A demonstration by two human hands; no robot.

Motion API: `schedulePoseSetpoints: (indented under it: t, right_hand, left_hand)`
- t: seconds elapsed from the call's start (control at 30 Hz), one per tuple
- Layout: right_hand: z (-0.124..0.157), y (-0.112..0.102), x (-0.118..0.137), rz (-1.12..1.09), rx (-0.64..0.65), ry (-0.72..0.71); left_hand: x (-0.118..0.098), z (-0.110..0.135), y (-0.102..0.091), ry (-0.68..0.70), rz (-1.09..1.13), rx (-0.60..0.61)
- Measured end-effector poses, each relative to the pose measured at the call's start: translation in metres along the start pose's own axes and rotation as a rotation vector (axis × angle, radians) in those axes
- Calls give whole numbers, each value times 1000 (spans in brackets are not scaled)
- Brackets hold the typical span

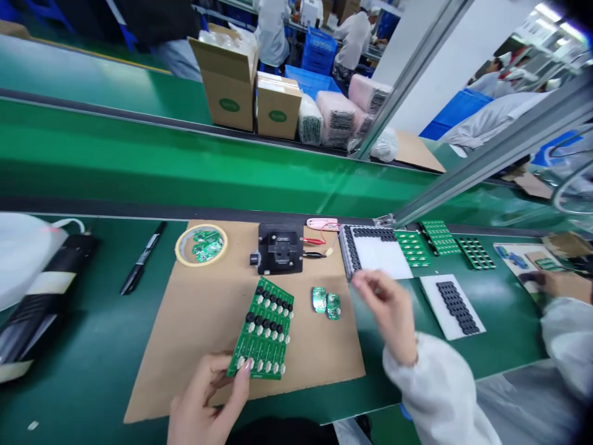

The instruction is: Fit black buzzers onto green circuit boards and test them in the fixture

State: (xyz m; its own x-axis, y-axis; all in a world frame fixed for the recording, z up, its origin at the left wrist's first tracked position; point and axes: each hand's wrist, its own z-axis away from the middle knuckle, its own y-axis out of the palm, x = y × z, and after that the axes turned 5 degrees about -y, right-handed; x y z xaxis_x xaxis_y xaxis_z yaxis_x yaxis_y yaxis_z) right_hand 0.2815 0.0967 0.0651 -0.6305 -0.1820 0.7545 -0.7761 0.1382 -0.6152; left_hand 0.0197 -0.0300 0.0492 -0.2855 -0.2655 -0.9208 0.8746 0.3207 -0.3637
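Observation:
My left hand [208,392] grips the lower edge of a green circuit board panel [264,327], which carries rows of black and white round components. The panel is tilted above a brown cardboard sheet [241,346]. My right hand [382,306] is blurred, its fingers apart and holding nothing. It hovers just in front of a white pad [380,256] edged with rows of black round parts. Two small green circuit boards [325,303] lie on the cardboard between my hands.
A black test fixture [279,248] with red and black clip leads stands on the cardboard, beside a tape roll [201,245] holding small boards. A black marker [142,258] lies left. A co-worker's hand [551,284] works at right; conveyor belts and boxes lie beyond.

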Motion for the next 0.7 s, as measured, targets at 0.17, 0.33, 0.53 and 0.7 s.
schedulePoseSetpoints:
  t: [0.17, 0.33, 0.53, 0.7]
  right_hand:
    - [76, 64, 42, -340, 259, 196]
    - [84, 82, 41, -381, 218, 260]
    - [80, 76, 43, -328, 249, 204]
    - [81, 77, 46, -271, 246, 188]
  left_hand:
    - [-1, -1, -1, 38, -14, 16]
    - [-2, -2, -3, 72, -26, 63]
    - [-2, -2, -3, 93, -32, 62]
    - [-1, -1, -3, 131, -27, 62]
